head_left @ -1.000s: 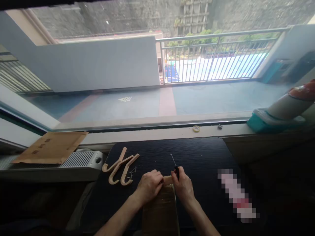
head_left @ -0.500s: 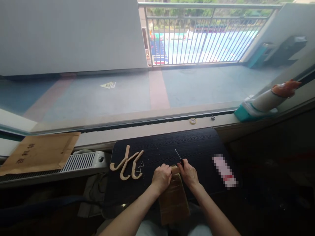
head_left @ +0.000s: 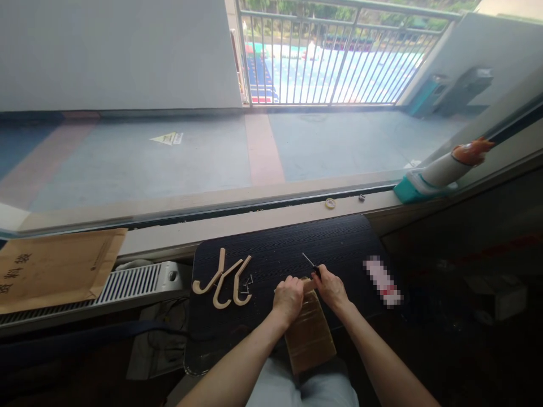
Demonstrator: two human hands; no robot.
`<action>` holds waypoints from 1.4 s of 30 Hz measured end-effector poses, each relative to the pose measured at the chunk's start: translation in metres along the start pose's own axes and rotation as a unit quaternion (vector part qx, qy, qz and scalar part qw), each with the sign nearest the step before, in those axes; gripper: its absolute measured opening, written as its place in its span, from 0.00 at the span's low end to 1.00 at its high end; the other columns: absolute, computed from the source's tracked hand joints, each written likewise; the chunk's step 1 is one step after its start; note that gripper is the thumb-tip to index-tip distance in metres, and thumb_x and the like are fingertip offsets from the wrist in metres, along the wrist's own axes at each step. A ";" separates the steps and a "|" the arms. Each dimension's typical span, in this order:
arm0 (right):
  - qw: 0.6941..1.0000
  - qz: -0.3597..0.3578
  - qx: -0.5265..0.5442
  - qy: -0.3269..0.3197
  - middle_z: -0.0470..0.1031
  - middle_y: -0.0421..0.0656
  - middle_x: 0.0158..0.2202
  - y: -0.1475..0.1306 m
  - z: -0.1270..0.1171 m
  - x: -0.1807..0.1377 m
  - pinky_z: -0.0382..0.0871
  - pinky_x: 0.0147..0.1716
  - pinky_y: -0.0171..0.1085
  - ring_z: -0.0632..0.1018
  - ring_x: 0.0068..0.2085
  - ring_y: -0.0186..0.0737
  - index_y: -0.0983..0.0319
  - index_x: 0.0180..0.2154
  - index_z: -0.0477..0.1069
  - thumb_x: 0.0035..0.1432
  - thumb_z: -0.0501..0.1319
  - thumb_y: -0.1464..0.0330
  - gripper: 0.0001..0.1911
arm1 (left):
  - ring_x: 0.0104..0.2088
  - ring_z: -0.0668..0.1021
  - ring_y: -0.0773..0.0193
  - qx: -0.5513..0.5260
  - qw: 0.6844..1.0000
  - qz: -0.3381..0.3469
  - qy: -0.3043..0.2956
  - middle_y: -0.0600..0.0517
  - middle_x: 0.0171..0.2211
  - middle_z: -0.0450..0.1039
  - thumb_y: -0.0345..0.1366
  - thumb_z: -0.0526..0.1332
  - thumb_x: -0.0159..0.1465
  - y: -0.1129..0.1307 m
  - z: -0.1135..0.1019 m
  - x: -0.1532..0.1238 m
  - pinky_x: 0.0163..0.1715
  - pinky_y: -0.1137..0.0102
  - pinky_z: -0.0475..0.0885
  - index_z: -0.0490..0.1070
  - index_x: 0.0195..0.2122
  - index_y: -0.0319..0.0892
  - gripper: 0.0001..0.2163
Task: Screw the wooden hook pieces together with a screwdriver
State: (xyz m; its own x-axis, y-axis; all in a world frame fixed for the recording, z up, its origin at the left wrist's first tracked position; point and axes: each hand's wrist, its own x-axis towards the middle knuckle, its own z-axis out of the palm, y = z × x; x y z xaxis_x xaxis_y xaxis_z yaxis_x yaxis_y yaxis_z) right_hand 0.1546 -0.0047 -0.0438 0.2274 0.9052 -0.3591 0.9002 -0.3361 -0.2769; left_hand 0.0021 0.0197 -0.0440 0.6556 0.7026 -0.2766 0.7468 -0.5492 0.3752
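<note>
Both hands gripped a pale wooden piece (head_left: 310, 285) at the far end of a brown block (head_left: 311, 339).
Left hand (head_left: 288, 299): fingers curled narrow on the piece's left end. Right hand (head_left: 331, 288): closed round a dark-handled tool (head_left: 309, 260), probably a screwdriver, fingers also at the piece's right end; exact contact unclear. Tip pointed far-left, off the wood. Block lay over the lap, at the near edge of the black table (head_left: 275, 254). Wooden hooks (head_left: 222, 276) and screws (head_left: 248, 284) sat to the left. Step looked like steadying the piece; next move seemed to call for a firm left hold and a re-aimed tip.
</note>
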 end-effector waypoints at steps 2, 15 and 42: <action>1.000 0.001 -0.003 0.001 0.76 0.44 0.34 0.000 0.001 0.000 0.55 0.26 0.33 0.77 0.32 0.39 0.60 0.38 0.62 0.64 0.48 0.64 0.08 | 0.41 0.71 0.56 0.003 1.000 0.001 0.002 0.46 0.38 0.72 0.29 0.51 0.63 0.000 0.001 0.000 0.38 0.64 0.67 0.70 0.37 0.39 0.08; 1.000 -0.017 -0.025 -0.008 0.76 0.44 0.33 0.002 -0.002 0.000 0.52 0.26 0.34 0.76 0.31 0.39 0.60 0.37 0.62 0.64 0.49 0.64 0.08 | 0.41 0.71 0.57 0.009 1.000 0.019 0.001 0.47 0.37 0.72 0.28 0.52 0.63 -0.001 0.003 0.001 0.38 0.64 0.68 0.70 0.36 0.39 0.08; 0.991 -0.113 -0.060 -0.042 0.74 0.43 0.32 0.008 -0.016 0.010 0.56 0.28 0.33 0.74 0.31 0.37 0.60 0.35 0.65 0.62 0.50 0.65 0.08 | 0.40 0.72 0.56 -0.029 0.999 0.012 0.029 0.46 0.36 0.72 0.29 0.53 0.63 -0.001 0.002 0.000 0.37 0.64 0.69 0.70 0.36 0.38 0.07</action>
State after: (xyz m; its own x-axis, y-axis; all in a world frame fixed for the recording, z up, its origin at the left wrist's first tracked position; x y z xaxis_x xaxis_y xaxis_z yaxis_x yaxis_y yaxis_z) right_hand 0.1705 0.0056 -0.0353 -0.0114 0.9269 -0.3750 0.9632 -0.0905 -0.2529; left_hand 0.0011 0.0192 -0.0460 0.6643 0.7159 -0.2150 0.7219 -0.5399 0.4328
